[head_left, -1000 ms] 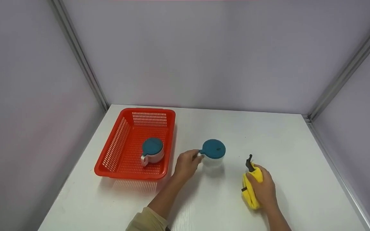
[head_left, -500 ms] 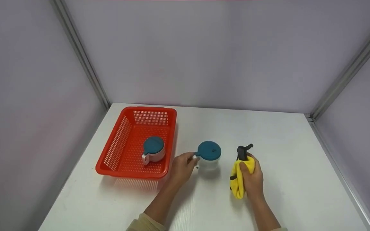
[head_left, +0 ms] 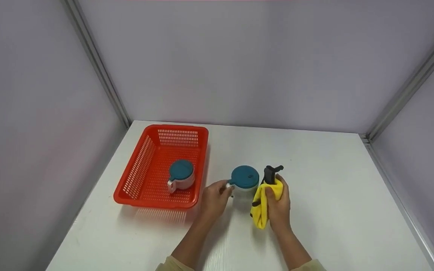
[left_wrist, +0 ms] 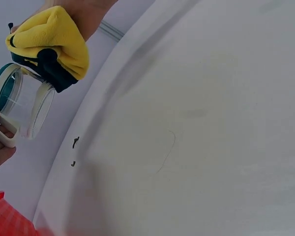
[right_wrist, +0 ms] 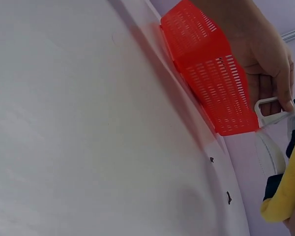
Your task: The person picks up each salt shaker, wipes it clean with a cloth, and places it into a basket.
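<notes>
My left hand (head_left: 213, 201) pinches the white handle (left_wrist: 4, 129) of a clear jar with a teal lid (head_left: 245, 177). The left wrist view shows the jar's see-through body (left_wrist: 32, 105) tilted, its base off the tabletop. In my right hand (head_left: 280, 205) is a folded yellow cloth (head_left: 261, 210) with dark parts, a black end sticking up past the fingers. The cloth lies right at the jar's right side, and its dark face (left_wrist: 51, 71) meets the jar wall in the left wrist view. The right hand's fingers are partly hidden behind the cloth.
A red plastic basket (head_left: 202, 158) stands left of the hands. Inside it sits a second jar with a teal lid (head_left: 181, 169) and a white handle. Small black marks (left_wrist: 75, 142) show on the white table (head_left: 326, 210). Grey panels (head_left: 239, 67) enclose the table's back and sides.
My right hand has brought the cloth leftward from the right side of the table up to the jar. My left hand has shifted the jar slightly left and keeps its hold on the handle.
</notes>
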The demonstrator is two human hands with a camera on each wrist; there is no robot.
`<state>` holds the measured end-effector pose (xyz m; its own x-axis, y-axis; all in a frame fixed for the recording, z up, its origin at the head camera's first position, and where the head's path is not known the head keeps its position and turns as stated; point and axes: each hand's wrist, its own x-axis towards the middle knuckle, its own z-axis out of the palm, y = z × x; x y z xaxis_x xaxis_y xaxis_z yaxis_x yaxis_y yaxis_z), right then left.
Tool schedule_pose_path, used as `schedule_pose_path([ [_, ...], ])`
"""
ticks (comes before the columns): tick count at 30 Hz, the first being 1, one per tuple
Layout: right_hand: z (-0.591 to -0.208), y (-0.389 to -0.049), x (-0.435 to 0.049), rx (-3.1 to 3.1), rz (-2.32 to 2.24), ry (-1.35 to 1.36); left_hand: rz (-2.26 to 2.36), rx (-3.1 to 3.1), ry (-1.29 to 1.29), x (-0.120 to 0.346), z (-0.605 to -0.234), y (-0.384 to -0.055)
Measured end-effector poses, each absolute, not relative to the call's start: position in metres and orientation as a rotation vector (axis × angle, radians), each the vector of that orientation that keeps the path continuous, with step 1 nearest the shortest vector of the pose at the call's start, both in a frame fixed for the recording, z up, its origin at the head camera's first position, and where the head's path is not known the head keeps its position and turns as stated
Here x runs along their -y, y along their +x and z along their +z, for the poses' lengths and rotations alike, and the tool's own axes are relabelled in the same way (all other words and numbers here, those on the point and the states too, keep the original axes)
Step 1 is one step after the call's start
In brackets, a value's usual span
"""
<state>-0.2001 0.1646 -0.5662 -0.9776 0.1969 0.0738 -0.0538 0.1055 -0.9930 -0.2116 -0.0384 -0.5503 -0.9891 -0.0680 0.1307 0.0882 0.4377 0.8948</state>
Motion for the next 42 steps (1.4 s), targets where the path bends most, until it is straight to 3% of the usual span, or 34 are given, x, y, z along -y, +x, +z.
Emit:
schedule_pose_path([
  [12, -0.573, -0.206, -0.149, 2.163, 1.91, -0.023, -1.5, 2.373, -0.158, 0.027, -0.552, -0.212],
  [25, -0.571, -0.207, -0.141, 2.142, 1.903, 0.044, -1.538, 2.363, -0.079, 0.021, -0.551, -0.209],
  [35, -0.545, -0.195, -0.13, 2.181, 1.789, 0.058, -1.493, 2.312, -0.124, 0.016, -0.552, -0.207],
  [42, -0.567, -0.203, -0.128, 2.126, 1.708, 0.076, -1.384, 2.296, -0.147, 0.013, -0.556, -0.205],
])
